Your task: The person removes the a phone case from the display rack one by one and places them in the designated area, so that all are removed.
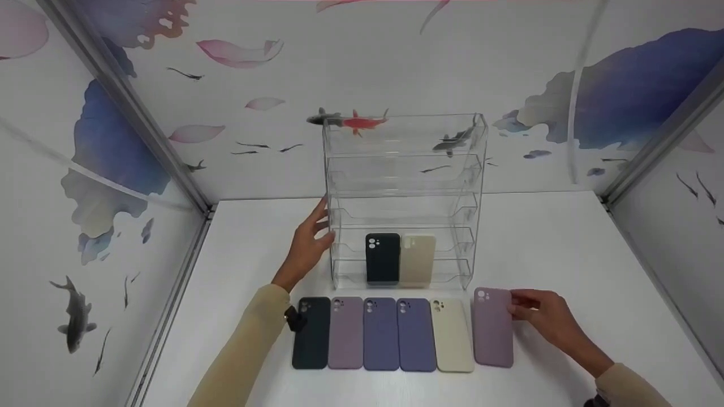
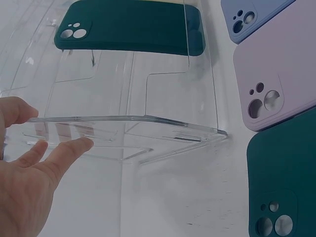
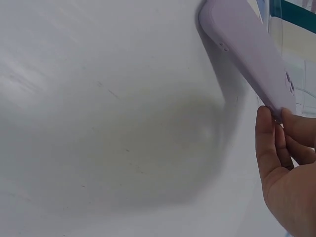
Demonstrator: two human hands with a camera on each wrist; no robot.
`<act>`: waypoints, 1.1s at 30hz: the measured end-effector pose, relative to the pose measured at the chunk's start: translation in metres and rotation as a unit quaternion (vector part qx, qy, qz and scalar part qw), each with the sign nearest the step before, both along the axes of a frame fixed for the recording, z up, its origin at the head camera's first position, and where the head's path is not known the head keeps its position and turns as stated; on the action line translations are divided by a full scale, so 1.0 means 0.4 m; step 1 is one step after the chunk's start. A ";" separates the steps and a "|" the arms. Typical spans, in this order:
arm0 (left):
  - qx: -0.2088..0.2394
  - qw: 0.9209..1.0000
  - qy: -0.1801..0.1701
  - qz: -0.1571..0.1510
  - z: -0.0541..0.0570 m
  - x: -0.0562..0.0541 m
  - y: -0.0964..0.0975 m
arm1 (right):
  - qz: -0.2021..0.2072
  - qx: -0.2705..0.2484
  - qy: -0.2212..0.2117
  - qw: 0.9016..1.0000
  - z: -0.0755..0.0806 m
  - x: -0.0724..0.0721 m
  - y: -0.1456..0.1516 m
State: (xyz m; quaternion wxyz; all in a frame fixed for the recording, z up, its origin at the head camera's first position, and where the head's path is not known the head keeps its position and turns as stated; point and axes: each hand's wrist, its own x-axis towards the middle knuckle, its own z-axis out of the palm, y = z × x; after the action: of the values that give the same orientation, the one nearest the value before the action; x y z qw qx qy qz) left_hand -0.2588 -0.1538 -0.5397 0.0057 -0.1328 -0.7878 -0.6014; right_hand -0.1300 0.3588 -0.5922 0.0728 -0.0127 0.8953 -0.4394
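My right hand [image 1: 546,314] pinches a mauve phone case [image 1: 493,328] by its upper right edge, at the right end of a row of cases; the right wrist view shows the case tilted, its camera-hole end between thumb and fingers. My left hand [image 1: 308,243] grips the left side panel of a clear tiered acrylic rack [image 1: 404,212], thumb over the panel's edge and fingers on its outer face. In the rack's lowest tier stand a dark green phone case [image 1: 383,259] and, touching it on the right, a cream phone case [image 1: 417,260].
Along the front of the white table [image 1: 543,249] lie another dark green case [image 1: 311,333], a second mauve case [image 1: 345,333], two purple cases [image 1: 380,334] and another cream case [image 1: 452,336]. Printed walls [image 1: 396,62] enclose the back and sides.
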 end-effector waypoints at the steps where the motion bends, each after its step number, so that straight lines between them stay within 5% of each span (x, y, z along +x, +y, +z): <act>1: 0.002 1.000 0.000 0.000 0.000 0.000 0.000 | -0.001 0.003 -0.001 1.000 -0.004 0.001 -0.001; 33: 0.005 1.000 -0.008 0.003 -0.003 0.000 0.002 | 0.008 0.048 -0.023 0.999 -0.037 -0.002 -0.040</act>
State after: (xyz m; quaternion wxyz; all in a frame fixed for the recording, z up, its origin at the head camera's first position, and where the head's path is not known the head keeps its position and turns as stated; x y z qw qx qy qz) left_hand -0.2590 -0.1532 -0.5408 0.0022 -0.1255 -0.7854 -0.6061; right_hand -0.1309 0.3428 -0.6068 0.0970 -0.0064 0.9132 -0.3958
